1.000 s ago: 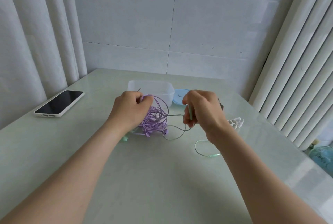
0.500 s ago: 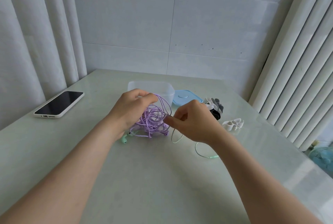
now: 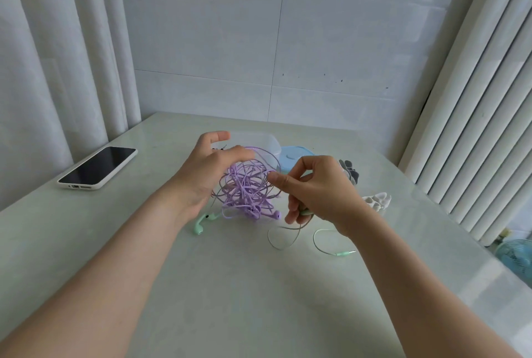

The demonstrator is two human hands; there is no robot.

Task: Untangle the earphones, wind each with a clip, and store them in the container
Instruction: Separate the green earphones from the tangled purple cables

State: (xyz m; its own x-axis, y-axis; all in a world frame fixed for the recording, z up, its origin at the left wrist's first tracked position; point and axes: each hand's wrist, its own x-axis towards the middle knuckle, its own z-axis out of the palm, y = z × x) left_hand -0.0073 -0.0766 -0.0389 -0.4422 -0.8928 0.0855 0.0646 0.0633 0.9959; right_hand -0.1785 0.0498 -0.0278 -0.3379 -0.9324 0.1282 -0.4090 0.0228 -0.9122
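one tangle of purple earphones (image 3: 247,193) lies on the table (image 3: 230,285) between the hands, one set of green earphones (image 3: 201,222) snarled through it. right hand (image 3: 313,187) pinches the green cord; left hand (image 3: 207,173) covers the tangle's top, grip unclear. one container (image 3: 270,144), half hidden behind it; one blue lid (image 3: 293,156); grey clips (image 3: 349,173) and white clips (image 3: 377,202), too blurred to count; one phone (image 3: 98,167).

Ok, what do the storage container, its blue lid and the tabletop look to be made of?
Container: probably plastic; its walls look milky and translucent.
Lid: likely opaque pale-blue plastic, smooth, with rounded corners.
Tabletop: perhaps polished stone or a lookalike, pale and glossy; it mirrors bright light at right.
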